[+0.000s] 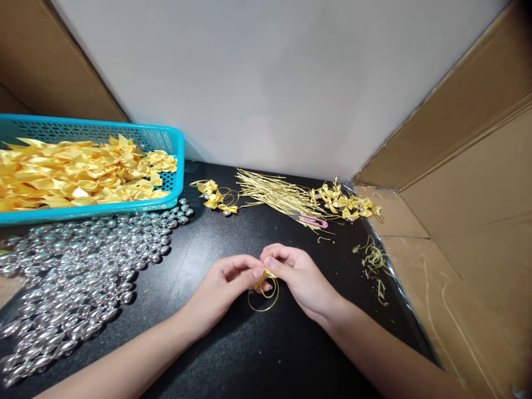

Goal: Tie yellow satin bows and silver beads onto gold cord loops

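Over the middle of the black tabletop [199, 354], my left hand [226, 285] and my right hand [300, 277] meet at the fingertips. Between them they pinch a small yellow ribbon bow [270, 273], most of it covered by the fingers. From it a thin gold cord [263, 310] hangs in two loops below the hands. Both hands are closed, thumb against fingers. Beyond them lies a bundle of cut gold cords [270, 191], with a pink thread snipper or clip-like tool [313, 221] at its near end.
At left stands a turquoise basket [181, 160] full of yellow ribbon bows [83, 172]. Many silver beads [91, 271] spread in front of it. Bow pieces with cord lie at back left [216, 197] and back right [347, 202]. Cord scraps [374, 257] litter the right edge, beside cardboard walls [477, 183].
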